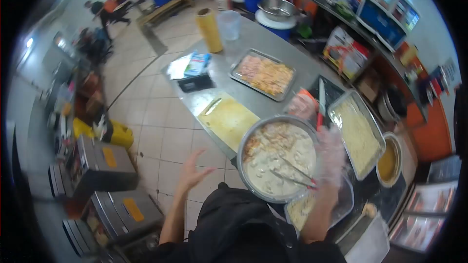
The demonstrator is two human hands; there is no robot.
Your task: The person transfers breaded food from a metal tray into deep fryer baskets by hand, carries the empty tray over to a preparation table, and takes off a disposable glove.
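Observation:
My bare left hand (194, 171) is raised to the left of the big metal bowl, open, with its fingers apart and nothing in them. My right hand (331, 158) wears a clear plastic glove and is at the bowl's right rim. Motion blurs its fingers, so I cannot see whether it grips anything. The metal bowl (246, 168) holds a creamy white mixture (263, 165) with browner pieces at the upper left. Metal tongs (295, 179) with red ends lie in the mixture, the red ends close to my right wrist.
Behind the bowl are a yellowed cutting board (234, 122), a tray of chopped meat (265, 75) and a red-handled knife (321, 100). To the right are a pan of pale filling (358, 139) and a tub of brown liquid (389, 160). Another person (101, 17) is far back left.

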